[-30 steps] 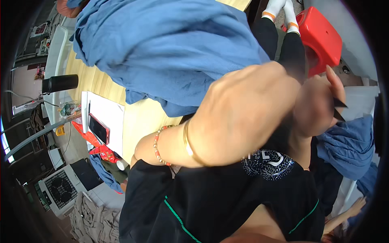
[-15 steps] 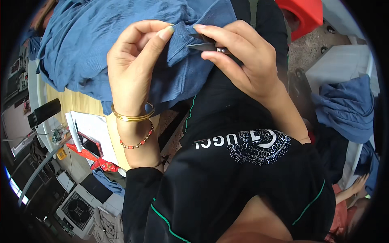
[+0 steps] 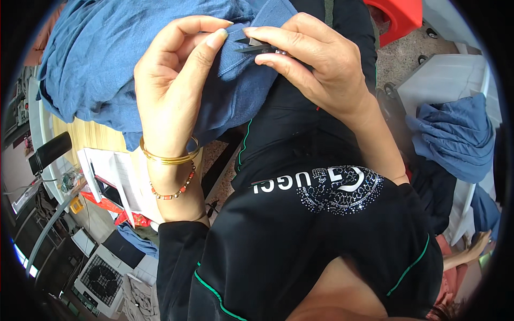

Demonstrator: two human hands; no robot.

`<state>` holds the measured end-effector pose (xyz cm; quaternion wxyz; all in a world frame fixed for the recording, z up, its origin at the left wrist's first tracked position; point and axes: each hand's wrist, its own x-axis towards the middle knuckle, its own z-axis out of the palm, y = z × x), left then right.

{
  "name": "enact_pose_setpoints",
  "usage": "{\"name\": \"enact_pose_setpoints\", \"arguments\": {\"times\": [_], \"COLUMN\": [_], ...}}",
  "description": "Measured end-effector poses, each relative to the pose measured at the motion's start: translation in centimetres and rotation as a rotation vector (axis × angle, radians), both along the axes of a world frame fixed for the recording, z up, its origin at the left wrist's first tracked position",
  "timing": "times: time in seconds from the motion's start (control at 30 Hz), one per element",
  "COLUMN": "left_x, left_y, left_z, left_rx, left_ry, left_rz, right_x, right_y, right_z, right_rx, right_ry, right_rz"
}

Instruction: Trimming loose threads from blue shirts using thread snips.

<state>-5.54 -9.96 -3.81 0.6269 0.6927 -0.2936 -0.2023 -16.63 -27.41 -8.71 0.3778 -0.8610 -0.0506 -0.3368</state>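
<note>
A large blue knit garment (image 3: 107, 64) is bunched over the table and my lap. My left hand (image 3: 179, 69) pinches its edge between thumb and forefinger, holding a small flap of cloth up. In my right hand (image 3: 316, 59) is a pair of small dark thread snips (image 3: 256, 48), held between thumb and fingers. Their blades stand slightly apart and point left at the pinched flap. The tips lie at or just over the cloth; I cannot tell whether they touch a thread.
On the wooden table (image 3: 88, 134) at left lie papers (image 3: 120, 160) and a dark phone-like device (image 3: 107, 190). A white bin (image 3: 450, 80) with blue cloth (image 3: 455, 136) stands at right, near a red stool (image 3: 399, 18). Another person's arm (image 3: 468, 254) shows at lower right.
Both hands, the snips and the cloth edge sit slightly further up and left in the picture. The grip on each is unchanged, and the whole view has shifted a little.
</note>
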Motion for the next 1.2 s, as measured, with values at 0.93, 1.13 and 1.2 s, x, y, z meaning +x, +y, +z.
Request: {"name": "enact_pose_setpoints", "arguments": {"times": [0.93, 1.13, 1.2], "left_x": [1.1, 1.2, 1.2], "left_y": [1.1, 1.2, 1.0], "left_z": [-0.8, -1.0, -1.1], "left_rx": [0.112, 0.135, 0.14], "left_ry": [-0.055, -0.058, -0.065], "left_rz": [-0.154, -0.163, -0.167], "right_x": [3.0, 3.1, 3.1], "right_y": [-2.9, -3.2, -3.5], "right_z": [-0.1, -1.0, -1.1], "right_rx": [-0.449, -0.44, -0.475], "right_ry": [-0.553, -0.544, -0.552], "right_rz": [0.172, 0.182, 0.174]}}
